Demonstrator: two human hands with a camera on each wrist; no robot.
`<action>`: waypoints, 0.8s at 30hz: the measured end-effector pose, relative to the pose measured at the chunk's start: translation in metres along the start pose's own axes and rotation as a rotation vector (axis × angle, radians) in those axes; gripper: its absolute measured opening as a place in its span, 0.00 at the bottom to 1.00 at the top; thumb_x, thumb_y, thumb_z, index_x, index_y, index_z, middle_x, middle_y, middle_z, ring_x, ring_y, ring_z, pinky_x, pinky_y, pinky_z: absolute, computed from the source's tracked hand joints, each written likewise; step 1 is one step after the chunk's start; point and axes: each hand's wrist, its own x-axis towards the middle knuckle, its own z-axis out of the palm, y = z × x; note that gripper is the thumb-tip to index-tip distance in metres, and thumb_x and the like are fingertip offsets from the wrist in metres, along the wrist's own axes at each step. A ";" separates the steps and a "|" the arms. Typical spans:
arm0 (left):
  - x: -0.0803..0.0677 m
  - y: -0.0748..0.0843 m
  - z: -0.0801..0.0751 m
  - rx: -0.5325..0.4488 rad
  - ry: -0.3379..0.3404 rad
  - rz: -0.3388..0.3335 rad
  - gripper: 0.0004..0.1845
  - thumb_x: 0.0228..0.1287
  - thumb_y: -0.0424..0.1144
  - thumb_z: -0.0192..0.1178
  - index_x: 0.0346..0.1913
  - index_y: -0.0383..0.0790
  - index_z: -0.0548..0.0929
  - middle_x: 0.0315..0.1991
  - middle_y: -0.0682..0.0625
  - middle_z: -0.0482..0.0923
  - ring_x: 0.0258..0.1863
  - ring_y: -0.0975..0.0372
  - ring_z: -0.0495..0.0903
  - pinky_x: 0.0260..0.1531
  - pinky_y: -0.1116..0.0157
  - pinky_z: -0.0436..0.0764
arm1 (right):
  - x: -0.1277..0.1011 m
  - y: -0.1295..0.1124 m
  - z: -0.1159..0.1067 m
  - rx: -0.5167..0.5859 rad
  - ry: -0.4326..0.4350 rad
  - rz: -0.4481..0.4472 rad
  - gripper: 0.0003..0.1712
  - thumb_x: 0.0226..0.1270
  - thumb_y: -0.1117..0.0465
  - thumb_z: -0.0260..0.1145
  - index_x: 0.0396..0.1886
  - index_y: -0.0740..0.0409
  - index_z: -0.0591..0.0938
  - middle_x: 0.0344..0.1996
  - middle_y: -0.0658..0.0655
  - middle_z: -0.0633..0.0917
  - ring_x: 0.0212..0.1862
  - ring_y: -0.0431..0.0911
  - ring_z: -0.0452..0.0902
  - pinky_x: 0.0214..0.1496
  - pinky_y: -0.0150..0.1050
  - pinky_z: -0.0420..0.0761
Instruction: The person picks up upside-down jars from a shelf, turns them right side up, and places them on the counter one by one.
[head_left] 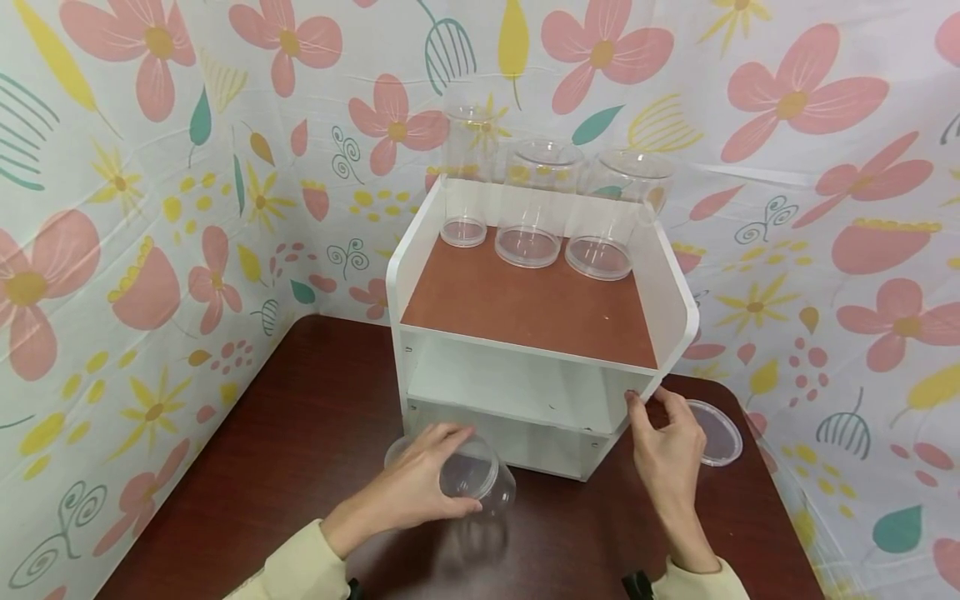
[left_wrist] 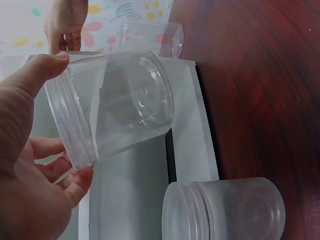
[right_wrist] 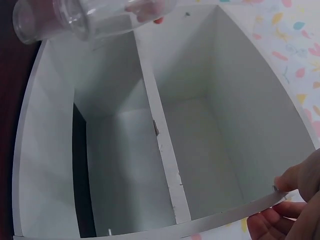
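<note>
My left hand [head_left: 438, 477] grips a clear, lidless plastic jar [head_left: 480, 479] on its side, just above the dark wooden table [head_left: 285, 433], in front of the shelf's lower left corner. In the left wrist view the thumb and fingers [left_wrist: 55, 67] wrap the jar [left_wrist: 120, 112] near its threaded mouth. My right hand [head_left: 654, 410] pinches the front edge of the white shelf unit's [head_left: 525, 375] right side panel. The right wrist view shows those fingers [right_wrist: 292, 187] curled over that edge, two bare shelf compartments, and the held jar [right_wrist: 65, 17] at top left.
Three clear jars [head_left: 528, 212] stand upright at the back of the shelf's brown top. A clear lid [head_left: 716, 433] lies on the table, right of the shelf. A frosted jar [left_wrist: 225, 210] lies close to my left hand. Flowered cloth walls the table in.
</note>
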 end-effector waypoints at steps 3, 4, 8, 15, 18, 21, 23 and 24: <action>0.002 -0.002 0.004 0.051 -0.028 0.018 0.51 0.52 0.57 0.78 0.76 0.39 0.70 0.69 0.50 0.70 0.69 0.54 0.69 0.62 0.49 0.77 | 0.000 0.000 -0.001 0.003 -0.001 0.000 0.10 0.66 0.66 0.73 0.43 0.68 0.88 0.36 0.61 0.87 0.33 0.27 0.72 0.35 0.21 0.68; 0.002 -0.003 0.005 0.069 -0.035 0.027 0.51 0.52 0.57 0.78 0.76 0.38 0.70 0.69 0.50 0.70 0.69 0.53 0.69 0.63 0.48 0.76 | 0.000 -0.001 -0.001 0.004 -0.002 0.000 0.10 0.66 0.65 0.73 0.42 0.68 0.88 0.36 0.61 0.87 0.33 0.27 0.72 0.35 0.21 0.68; 0.004 -0.005 0.009 0.114 -0.059 0.052 0.52 0.52 0.59 0.78 0.75 0.37 0.70 0.69 0.47 0.70 0.71 0.51 0.68 0.68 0.47 0.71 | -0.001 0.000 -0.001 0.002 -0.004 0.002 0.09 0.66 0.65 0.74 0.42 0.68 0.88 0.36 0.61 0.87 0.33 0.27 0.72 0.35 0.21 0.68; 0.010 -0.008 0.016 0.136 -0.097 0.055 0.52 0.52 0.59 0.79 0.75 0.36 0.70 0.69 0.46 0.70 0.71 0.50 0.68 0.71 0.46 0.67 | 0.000 -0.001 -0.001 0.002 0.002 -0.006 0.09 0.66 0.66 0.74 0.42 0.69 0.88 0.36 0.61 0.87 0.33 0.27 0.72 0.35 0.22 0.68; 0.012 -0.010 0.020 0.169 -0.101 0.063 0.53 0.50 0.60 0.79 0.75 0.36 0.70 0.68 0.46 0.70 0.70 0.51 0.69 0.69 0.48 0.70 | 0.000 -0.001 -0.001 0.005 0.003 -0.003 0.09 0.66 0.66 0.73 0.41 0.69 0.88 0.35 0.61 0.87 0.33 0.27 0.72 0.35 0.22 0.69; 0.013 -0.012 0.023 0.202 -0.094 0.090 0.54 0.49 0.60 0.79 0.74 0.35 0.71 0.67 0.46 0.72 0.67 0.53 0.71 0.68 0.51 0.72 | 0.000 -0.001 -0.001 0.006 0.006 -0.003 0.09 0.66 0.66 0.73 0.41 0.69 0.88 0.36 0.61 0.87 0.33 0.27 0.72 0.35 0.22 0.69; 0.014 -0.013 0.026 0.227 -0.082 0.122 0.54 0.48 0.60 0.80 0.73 0.34 0.72 0.66 0.45 0.73 0.65 0.53 0.72 0.67 0.51 0.73 | 0.000 -0.001 -0.001 0.005 0.008 -0.002 0.09 0.66 0.67 0.73 0.41 0.69 0.88 0.35 0.62 0.87 0.32 0.28 0.72 0.34 0.22 0.68; 0.014 -0.014 0.027 0.238 -0.075 0.140 0.53 0.47 0.60 0.81 0.72 0.33 0.73 0.65 0.45 0.73 0.64 0.54 0.73 0.66 0.52 0.74 | 0.000 -0.001 -0.001 0.003 0.009 -0.003 0.09 0.65 0.67 0.73 0.40 0.69 0.88 0.35 0.62 0.87 0.32 0.28 0.72 0.34 0.22 0.68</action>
